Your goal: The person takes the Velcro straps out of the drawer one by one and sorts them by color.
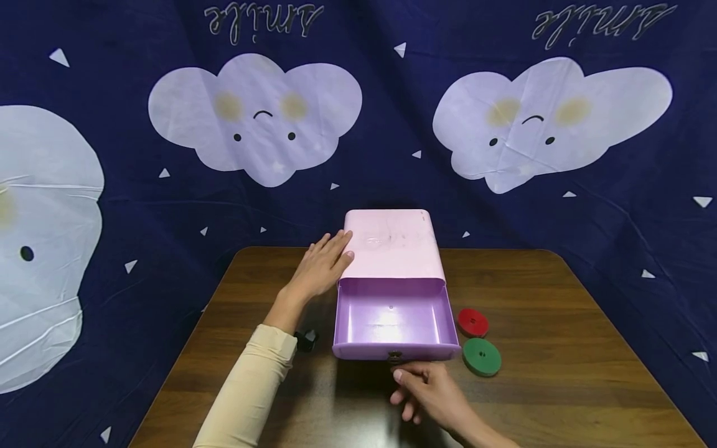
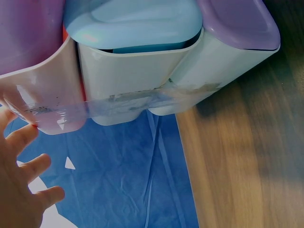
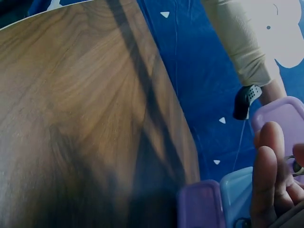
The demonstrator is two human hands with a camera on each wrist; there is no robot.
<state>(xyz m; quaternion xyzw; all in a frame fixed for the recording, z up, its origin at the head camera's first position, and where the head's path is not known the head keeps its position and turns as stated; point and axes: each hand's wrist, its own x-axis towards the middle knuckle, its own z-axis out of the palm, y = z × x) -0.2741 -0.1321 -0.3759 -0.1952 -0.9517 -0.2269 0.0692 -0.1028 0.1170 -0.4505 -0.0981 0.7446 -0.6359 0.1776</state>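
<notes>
A pink drawer box (image 1: 392,242) stands on the table, its purple top drawer (image 1: 392,317) pulled out and nothing visible inside. My left hand (image 1: 322,264) rests with extended fingers against the box's upper left edge. At the drawer's front, my right hand (image 1: 434,395) pinches the small ring pull (image 1: 394,356) between thumb and index finger. The left wrist view shows a blue drawer (image 2: 135,23) and another purple drawer (image 2: 242,23) in the white housings beneath, both pushed in. Clear tape runs across the housings.
Right of the drawer lie a red disc (image 1: 473,322) and a green disc (image 1: 482,356), each with a small centre hole. Behind the wooden table (image 1: 532,298) hangs a dark blue cloth (image 1: 392,124) printed with clouds. The open drawer juts toward the front.
</notes>
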